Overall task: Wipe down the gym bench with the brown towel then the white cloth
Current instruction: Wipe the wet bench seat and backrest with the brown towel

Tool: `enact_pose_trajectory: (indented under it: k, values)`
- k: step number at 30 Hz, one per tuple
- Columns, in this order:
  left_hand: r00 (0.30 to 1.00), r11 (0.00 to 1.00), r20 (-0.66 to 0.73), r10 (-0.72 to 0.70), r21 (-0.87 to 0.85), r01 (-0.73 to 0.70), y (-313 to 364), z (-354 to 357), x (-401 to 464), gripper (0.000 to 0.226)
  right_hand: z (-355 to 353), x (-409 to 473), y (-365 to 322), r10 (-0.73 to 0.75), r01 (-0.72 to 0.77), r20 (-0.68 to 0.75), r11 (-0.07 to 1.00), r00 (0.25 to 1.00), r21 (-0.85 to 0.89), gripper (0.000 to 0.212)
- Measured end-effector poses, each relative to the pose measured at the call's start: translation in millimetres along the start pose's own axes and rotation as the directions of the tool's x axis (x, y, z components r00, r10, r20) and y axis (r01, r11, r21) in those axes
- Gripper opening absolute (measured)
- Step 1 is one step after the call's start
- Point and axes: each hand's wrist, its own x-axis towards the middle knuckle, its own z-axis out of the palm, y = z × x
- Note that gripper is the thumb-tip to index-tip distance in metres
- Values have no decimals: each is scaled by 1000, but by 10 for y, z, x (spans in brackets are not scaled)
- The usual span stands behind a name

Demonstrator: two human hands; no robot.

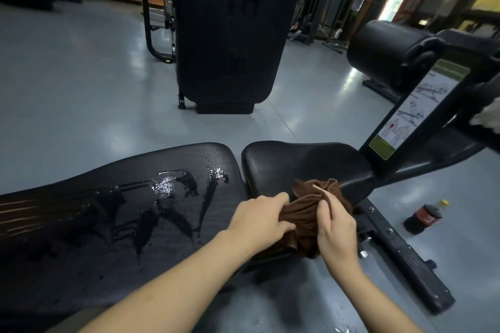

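Head view: my left hand (263, 217) and right hand (334, 227) both clutch the brown towel (305, 213), bunching it into a pad over the seat pad (305, 165), beside the wet back pad (135, 197); white cloth (488, 117) drapes the frame, kept dry for later.

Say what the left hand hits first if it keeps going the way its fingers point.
The left hand points right, fingers already in the bunched brown towel. Straight on, it would likely meet the right hand gripping the towel's far side; depth is uncertain.
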Motion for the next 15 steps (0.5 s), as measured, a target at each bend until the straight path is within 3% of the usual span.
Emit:
enact_pose_trajectory:
  k: [4,8,15]
  values:
    - [999,971,-32,-3,-238,-5,142,-159,-153,32,-78,19,-335,133,-127,-22,976,991,176,33]
    - [998,925,-52,-45,-378,22,-56,-376,-307,35,44,-26,-608,97,-102,29,961,995,258,32]
    - [976,971,-50,-213,-124,205,-827,-579,-721,47,822,-143,-841,-111,48,229,963,967,265,40]
